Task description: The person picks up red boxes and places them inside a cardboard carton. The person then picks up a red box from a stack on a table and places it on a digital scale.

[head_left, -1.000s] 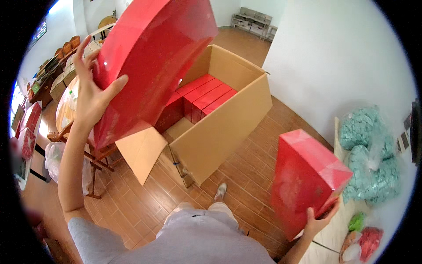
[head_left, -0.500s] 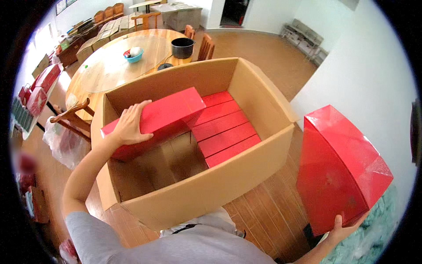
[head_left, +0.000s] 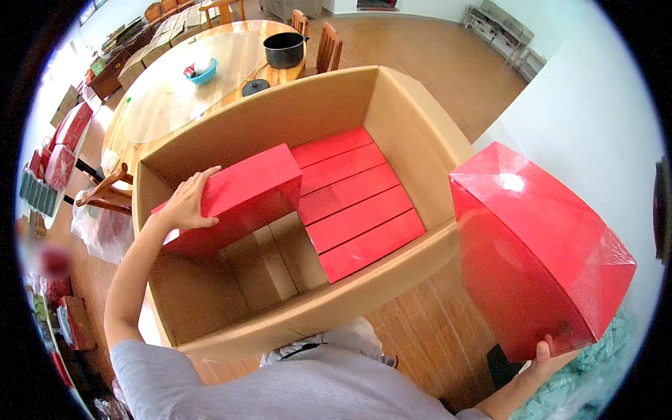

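Note:
A large open cardboard carton [head_left: 280, 336] stands in front of me. On its right side several red boxes [head_left: 360, 203] lie packed tightly in a row. My left hand [head_left: 187, 203] is closed over the top of another red box [head_left: 252, 183], which is at the carton's far left, its top higher than the row. Outside the carton on the right, my right hand [head_left: 549, 357] grips the lower end of a big red box with shiny clear wrap [head_left: 532, 259]; the fingers under it are partly hidden. Bare carton bottom shows at the near left inside.
Beyond the carton is a round wooden table [head_left: 161, 98] with a black pot [head_left: 284, 50] and a blue bowl [head_left: 202, 72]. A wooden chair [head_left: 112, 189] stands left. A white wall [head_left: 581, 147] rises at right, above teal plastic material [head_left: 595, 381].
The box in my left hand has gone lower into the carton. My right hand has brought its wrapped box slightly left and up, nearer the carton. The view has tilted downward.

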`<action>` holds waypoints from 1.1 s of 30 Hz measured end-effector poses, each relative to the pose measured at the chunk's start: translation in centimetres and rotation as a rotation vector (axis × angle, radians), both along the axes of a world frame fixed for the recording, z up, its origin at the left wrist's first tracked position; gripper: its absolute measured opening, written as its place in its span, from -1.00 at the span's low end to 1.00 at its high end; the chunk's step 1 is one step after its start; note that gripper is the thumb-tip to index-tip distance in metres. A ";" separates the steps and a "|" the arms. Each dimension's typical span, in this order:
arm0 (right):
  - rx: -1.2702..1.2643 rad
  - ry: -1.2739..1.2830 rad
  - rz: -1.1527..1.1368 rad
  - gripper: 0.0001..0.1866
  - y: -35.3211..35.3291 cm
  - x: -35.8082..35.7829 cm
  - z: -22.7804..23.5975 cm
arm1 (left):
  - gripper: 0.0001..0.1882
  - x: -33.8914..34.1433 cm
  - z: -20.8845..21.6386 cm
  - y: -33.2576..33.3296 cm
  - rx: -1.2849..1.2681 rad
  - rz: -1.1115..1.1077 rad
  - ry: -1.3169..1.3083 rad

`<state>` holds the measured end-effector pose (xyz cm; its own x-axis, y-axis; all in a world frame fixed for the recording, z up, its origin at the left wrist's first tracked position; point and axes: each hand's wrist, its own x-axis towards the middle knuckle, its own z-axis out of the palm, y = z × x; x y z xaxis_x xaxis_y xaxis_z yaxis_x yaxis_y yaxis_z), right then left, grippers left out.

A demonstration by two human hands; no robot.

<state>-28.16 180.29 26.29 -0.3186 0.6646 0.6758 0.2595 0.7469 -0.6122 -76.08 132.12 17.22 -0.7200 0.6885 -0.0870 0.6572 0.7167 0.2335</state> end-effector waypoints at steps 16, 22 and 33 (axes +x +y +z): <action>0.161 -0.371 0.311 0.31 -3.6 -13.6 6.6 | 0.11 -5.4 -11.8 -3.1 -0.007 -0.065 0.008; 0.434 -0.667 0.398 0.22 -8.5 -19.0 11.2 | 0.17 -6.4 -19.0 -4.9 -0.119 0.014 0.011; 0.723 -0.932 0.899 0.18 -18.1 -31.8 10.1 | 0.10 -3.1 -29.8 -5.8 -0.168 0.120 0.154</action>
<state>-59.93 162.23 36.40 -0.9249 -0.3689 0.0919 -0.3628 0.9287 0.0771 -79.18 126.34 -12.58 -0.8091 0.5828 -0.0759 0.5839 0.8118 0.0078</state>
